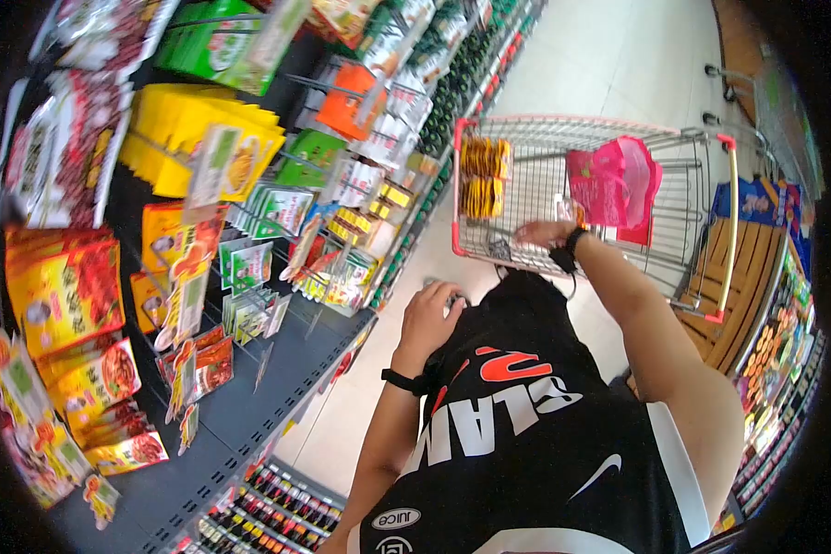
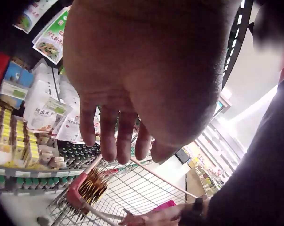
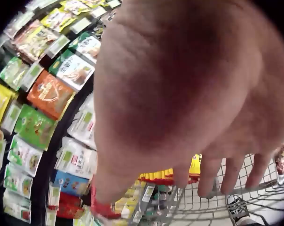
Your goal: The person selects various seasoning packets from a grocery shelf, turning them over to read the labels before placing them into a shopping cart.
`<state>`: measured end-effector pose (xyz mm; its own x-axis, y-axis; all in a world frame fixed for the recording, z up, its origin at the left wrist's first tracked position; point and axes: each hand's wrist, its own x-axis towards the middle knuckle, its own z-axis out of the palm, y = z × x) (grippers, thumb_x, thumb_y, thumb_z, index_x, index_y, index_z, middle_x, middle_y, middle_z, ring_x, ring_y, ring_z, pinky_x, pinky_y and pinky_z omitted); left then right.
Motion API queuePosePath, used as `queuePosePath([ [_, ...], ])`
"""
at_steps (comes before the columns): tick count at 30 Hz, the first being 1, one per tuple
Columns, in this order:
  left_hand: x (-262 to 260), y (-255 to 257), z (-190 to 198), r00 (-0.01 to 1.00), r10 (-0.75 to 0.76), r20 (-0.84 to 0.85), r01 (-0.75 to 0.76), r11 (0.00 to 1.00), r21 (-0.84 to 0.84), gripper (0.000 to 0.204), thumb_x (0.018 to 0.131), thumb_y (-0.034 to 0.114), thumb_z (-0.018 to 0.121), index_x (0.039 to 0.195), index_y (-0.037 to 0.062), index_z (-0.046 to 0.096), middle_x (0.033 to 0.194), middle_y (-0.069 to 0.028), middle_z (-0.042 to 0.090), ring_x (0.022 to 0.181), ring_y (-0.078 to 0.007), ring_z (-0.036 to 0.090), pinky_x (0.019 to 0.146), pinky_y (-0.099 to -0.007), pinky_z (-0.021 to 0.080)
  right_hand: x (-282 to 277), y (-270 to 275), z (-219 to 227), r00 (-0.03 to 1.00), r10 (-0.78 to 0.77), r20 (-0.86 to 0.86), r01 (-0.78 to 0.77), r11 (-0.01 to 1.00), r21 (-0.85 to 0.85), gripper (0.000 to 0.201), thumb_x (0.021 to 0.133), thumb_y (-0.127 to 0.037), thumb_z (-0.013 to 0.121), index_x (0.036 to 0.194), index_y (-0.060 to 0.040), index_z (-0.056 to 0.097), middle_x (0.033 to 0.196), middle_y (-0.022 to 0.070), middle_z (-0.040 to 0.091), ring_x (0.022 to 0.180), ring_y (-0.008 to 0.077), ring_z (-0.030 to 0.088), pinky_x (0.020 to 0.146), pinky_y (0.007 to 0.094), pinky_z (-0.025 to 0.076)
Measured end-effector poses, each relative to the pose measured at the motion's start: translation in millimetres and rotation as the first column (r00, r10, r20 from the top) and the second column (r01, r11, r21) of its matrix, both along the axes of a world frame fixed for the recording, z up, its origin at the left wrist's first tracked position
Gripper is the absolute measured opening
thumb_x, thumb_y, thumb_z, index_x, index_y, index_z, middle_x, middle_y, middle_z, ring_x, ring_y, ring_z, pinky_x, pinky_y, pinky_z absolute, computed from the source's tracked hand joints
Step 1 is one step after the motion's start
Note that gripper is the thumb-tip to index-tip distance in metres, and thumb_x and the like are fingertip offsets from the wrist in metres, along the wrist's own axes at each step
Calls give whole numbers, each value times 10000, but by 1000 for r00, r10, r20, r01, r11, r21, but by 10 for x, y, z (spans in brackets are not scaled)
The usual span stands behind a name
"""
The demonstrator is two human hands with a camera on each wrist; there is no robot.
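In the head view my right hand (image 1: 545, 234) reaches over the near side of a wire shopping cart (image 1: 531, 129) with red corners, and nothing shows in its grasp. Its fingers (image 3: 232, 174) extend over the basket in the right wrist view. At the cart's left end stand rows of yellow packets (image 1: 485, 175); a pink bag (image 1: 614, 180) lies further right, beyond my wrist. My left hand (image 1: 429, 319) hangs between my body and the shelf, empty, its fingers (image 2: 108, 136) loosely extended in the left wrist view.
On the left, a shelf unit (image 1: 295, 369) carries hanging seasoning packets (image 1: 65, 286), yellow pouches (image 1: 203, 138) and small boxes (image 1: 351, 226). Dark-capped bottles line the shelf further along. A slatted wooden stand (image 1: 739, 277) is right of the cart's yellow handle (image 1: 731, 231).
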<state>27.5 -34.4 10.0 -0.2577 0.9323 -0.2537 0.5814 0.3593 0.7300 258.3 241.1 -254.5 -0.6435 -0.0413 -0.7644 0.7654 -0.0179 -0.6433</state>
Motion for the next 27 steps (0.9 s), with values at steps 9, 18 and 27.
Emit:
queuePosePath([
  [9, -372, -693, -28, 1000, 4, 5, -5, 996, 93, 193, 869, 183, 650, 1022, 66, 634, 990, -108, 660, 939, -294, 650, 818, -397, 513, 253, -1133, 1095, 999, -19, -30, 33, 829, 558, 735, 917, -632, 492, 1369, -53, 522, 1340, 238, 555, 1271, 368, 512, 1068, 431, 400],
  [18, -629, -1164, 11, 999, -35, 5, 34, 992, 125, 200, 862, 184, 659, 1018, 59, 637, 981, -116, 663, 932, -297, 653, 815, -402, 513, 58, -1356, 1096, 992, -18, 126, -88, 617, 782, 447, 1029, -431, 365, 1285, -138, 586, 1194, 173, 655, 1135, 372, 601, 945, 491, 477],
  [27, -742, -1384, -13, 994, -104, 19, 101, 988, 117, 182, 853, 159, 664, 993, 44, 645, 965, -131, 662, 906, -318, 653, 792, -402, 513, 21, -1367, 938, 926, -108, 361, -243, 563, 790, 397, 1018, -468, 362, 1315, -313, 574, 1268, 76, 643, 1186, 324, 594, 1016, 643, 362],
])
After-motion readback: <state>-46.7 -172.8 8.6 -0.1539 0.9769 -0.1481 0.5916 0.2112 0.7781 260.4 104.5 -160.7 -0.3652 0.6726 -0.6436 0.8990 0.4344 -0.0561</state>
